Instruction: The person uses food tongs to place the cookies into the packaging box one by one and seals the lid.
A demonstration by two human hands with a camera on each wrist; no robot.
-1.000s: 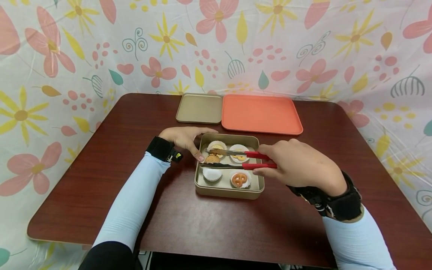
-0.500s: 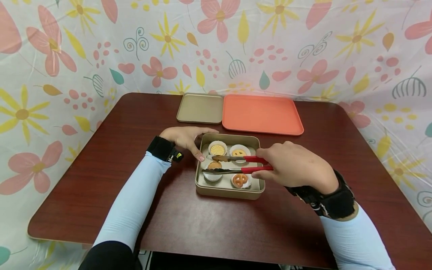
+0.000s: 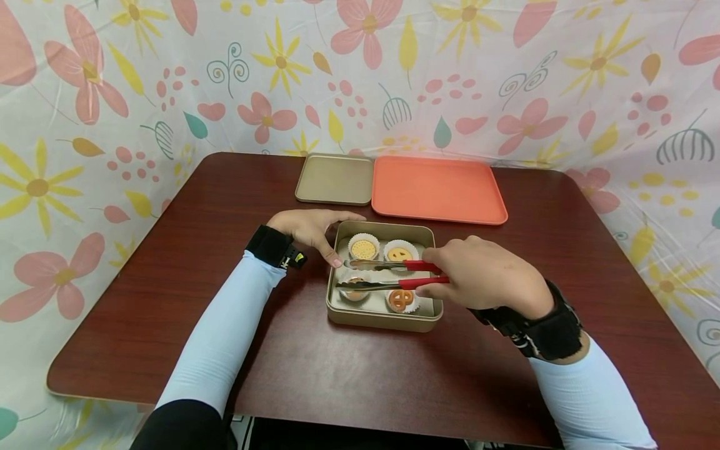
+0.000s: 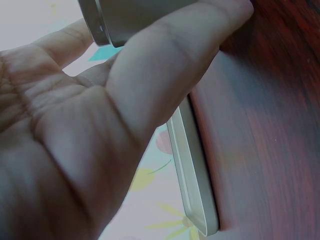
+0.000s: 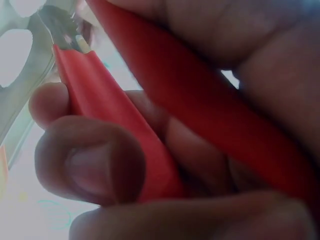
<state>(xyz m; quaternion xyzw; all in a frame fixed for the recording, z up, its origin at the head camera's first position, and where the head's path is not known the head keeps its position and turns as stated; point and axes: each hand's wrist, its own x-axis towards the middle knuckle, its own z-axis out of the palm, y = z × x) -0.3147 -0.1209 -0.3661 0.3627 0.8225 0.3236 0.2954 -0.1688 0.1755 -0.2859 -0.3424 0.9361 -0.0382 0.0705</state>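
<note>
Right hand (image 3: 484,275), near right: fingers curled tight round red-handled tongs (image 3: 394,274), whose tips stood slightly apart over a brown cookie (image 3: 355,287) in its paper cup, near-left corner of the gold tin (image 3: 382,315). The cookie looked light, brittle and crumbly; best taken gently by its edges. Left hand (image 3: 308,228): relaxed fingers touching the tin's far-left corner. The tong blades hid part of the cookie; the wrist views showed only blurred skin. Farther off: tin lid (image 3: 335,180), orange tray (image 3: 437,190).
</note>
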